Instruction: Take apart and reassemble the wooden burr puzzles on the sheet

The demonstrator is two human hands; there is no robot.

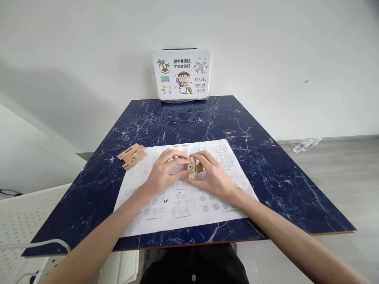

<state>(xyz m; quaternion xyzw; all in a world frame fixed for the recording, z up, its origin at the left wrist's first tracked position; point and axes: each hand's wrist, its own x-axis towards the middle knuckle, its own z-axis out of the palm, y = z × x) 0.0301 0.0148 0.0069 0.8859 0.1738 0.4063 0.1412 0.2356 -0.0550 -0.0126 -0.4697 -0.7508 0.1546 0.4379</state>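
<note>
Small wooden puzzle pieces (192, 169) are gripped between my two hands above a printed sheet. The front piece stands upright with a dark handwritten mark on its face, and other wooden parts stick out beside it. My left hand (166, 169) pinches the pieces from the left with thumb and fingertips. From the other side, my right hand (214, 173) curls its fingers and thumb around the same pieces. How the parts fit together is partly hidden by my fingers. Underneath lies the white instruction sheet (139, 217), printed with small diagrams. Notched wooden pieces (132, 156) lie at its upper left corner.
The dark blue marbled table (207, 122) spreads around the sheet. A white cartoon-printed case (182, 75) stands at its far edge against the wall. A white perforated rack (29, 221) and a cable (38, 243) are at the left. A clear plastic item (306, 144) lies on the floor, right.
</note>
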